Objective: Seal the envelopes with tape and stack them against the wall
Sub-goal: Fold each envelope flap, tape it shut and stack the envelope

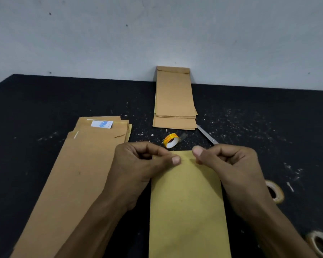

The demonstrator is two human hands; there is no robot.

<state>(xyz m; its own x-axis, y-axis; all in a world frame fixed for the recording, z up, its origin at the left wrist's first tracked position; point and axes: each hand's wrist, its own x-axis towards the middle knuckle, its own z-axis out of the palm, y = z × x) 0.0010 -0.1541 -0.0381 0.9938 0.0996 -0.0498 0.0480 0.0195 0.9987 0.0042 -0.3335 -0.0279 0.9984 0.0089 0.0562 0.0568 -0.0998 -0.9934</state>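
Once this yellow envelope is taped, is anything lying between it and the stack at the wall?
Yes. A tape roll and scissors lie on the table between the yellow envelope and the leaning stack, just past its far edge.

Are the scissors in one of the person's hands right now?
No, the scissors lie on the dark table, while both hands pinch the yellow envelope.

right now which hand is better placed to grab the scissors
Right. The scissors lie just beyond the right hand, their near end reaching its knuckles. The left hand sits farther off, across the yellow envelope that both hands pinch at its top edge.
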